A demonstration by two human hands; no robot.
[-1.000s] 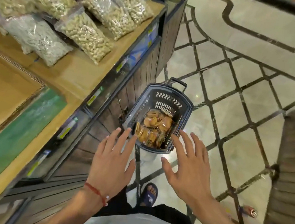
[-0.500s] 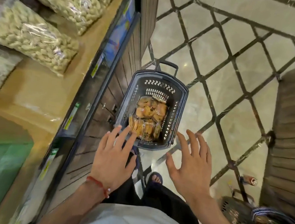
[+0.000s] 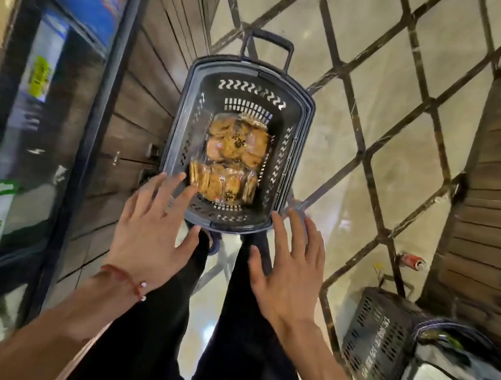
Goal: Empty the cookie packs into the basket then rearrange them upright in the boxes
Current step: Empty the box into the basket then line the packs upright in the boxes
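Below, slotted plastic basket (image 3: pixel 247 72), glossy cookie packs (image 3: pixel 230 162).

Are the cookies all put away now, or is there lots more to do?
Partly done: the cookie packs already lie in the basket on the floor. Right now the left hand and the right hand are spread open near its close rim, holding nothing. Left to do: standing the packs upright in the boxes. No box shows in this view.

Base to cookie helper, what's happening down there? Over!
Left hand open, right hand open, both empty. Cookie packs lying in the basket on the floor, hands at its near end. Nothing blocking the packs.
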